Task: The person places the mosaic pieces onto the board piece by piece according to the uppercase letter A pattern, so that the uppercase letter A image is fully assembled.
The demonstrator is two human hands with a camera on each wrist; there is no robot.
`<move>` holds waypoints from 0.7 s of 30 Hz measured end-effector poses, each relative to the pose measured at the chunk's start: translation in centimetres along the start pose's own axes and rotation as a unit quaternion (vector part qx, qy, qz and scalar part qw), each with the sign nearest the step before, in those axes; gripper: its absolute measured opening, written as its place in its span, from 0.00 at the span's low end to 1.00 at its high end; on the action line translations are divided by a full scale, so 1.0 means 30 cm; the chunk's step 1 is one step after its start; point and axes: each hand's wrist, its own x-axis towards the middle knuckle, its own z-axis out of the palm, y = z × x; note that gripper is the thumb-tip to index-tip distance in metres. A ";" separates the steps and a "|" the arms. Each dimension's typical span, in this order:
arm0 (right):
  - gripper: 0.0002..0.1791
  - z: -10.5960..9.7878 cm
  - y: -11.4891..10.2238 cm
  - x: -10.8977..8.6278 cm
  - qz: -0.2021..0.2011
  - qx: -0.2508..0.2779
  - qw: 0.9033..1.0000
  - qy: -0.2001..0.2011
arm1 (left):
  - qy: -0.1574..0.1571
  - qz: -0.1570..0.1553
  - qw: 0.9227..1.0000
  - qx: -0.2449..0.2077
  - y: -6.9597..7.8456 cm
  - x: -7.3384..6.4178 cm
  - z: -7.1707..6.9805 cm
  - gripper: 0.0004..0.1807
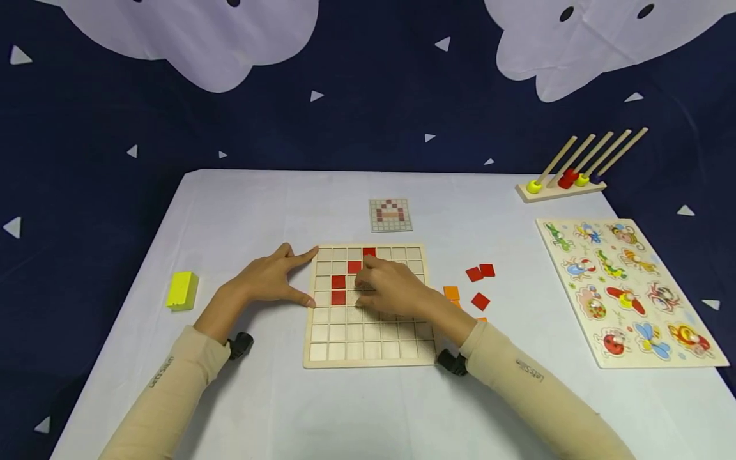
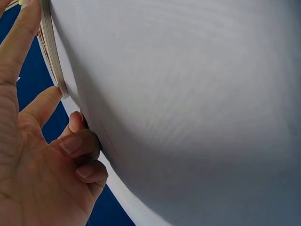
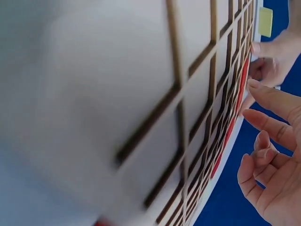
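Observation:
A wooden grid board (image 1: 333,352) lies on the white table with several red square tiles (image 1: 338,298) set in its upper left and top cells. My left hand (image 1: 266,276) touches the board's left edge with index finger and thumb spread apart; its other fingers are bent in the left wrist view. Over the middle of the board is my right hand (image 1: 393,287), fingertips close to the cells right of the red tiles. In the right wrist view its thumb (image 3: 273,98) and index finger stand apart, with no tile visible between them. The right hand hides part of the grid.
Behind the board lies a small pattern card (image 1: 391,215). Loose red tiles (image 1: 480,301) and orange tiles (image 1: 451,293) lie to its right. Farther right are an insect picture board (image 1: 632,294) and a bead-and-peg stand (image 1: 560,191). A yellow block (image 1: 183,291) stands at left.

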 end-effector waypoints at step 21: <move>0.14 -0.087 0.183 -0.266 0.079 0.047 0.995 0.045 | 0.004 -0.001 1.000 -0.002 -0.003 0.003 0.007 0.65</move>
